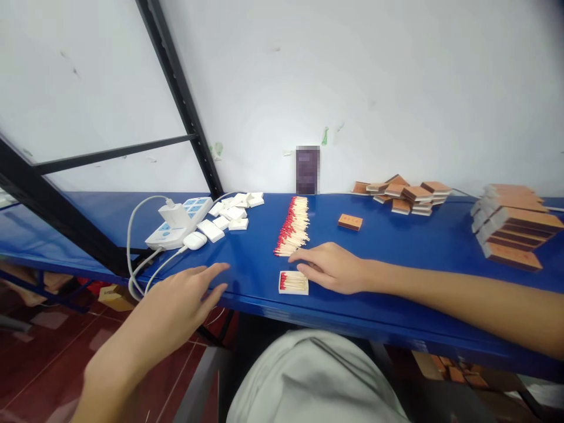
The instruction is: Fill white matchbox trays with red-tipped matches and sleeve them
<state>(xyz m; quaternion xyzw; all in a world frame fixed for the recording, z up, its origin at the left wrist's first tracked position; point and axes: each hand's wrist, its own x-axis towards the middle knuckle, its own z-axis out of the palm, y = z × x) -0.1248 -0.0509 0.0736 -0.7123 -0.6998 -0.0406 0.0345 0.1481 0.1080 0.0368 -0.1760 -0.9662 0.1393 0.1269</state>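
My left hand (178, 305) is over the front edge of the blue table, thumb and fingers apart with nothing in them. My right hand (330, 267) is at the near end of a long row of red-tipped matches (294, 229), index finger stretched out and thumb apart from it. Its fingertips are close to the nearest matches; whether they touch cannot be made out. Just below, a white matchbox tray (294, 291) holds a layer of matches, heads to the left. The thumb is near the tray's upper right corner. The other right fingers are partly hidden.
White empty matchbox trays (238, 212) lie in a heap at the left, beside a power strip (198, 205) with cables. One closed matchbox (351, 222) lies right of the matches. More matchbox covers (400, 192) are piled behind, and stacked matchboxes (515, 229) stand far right.
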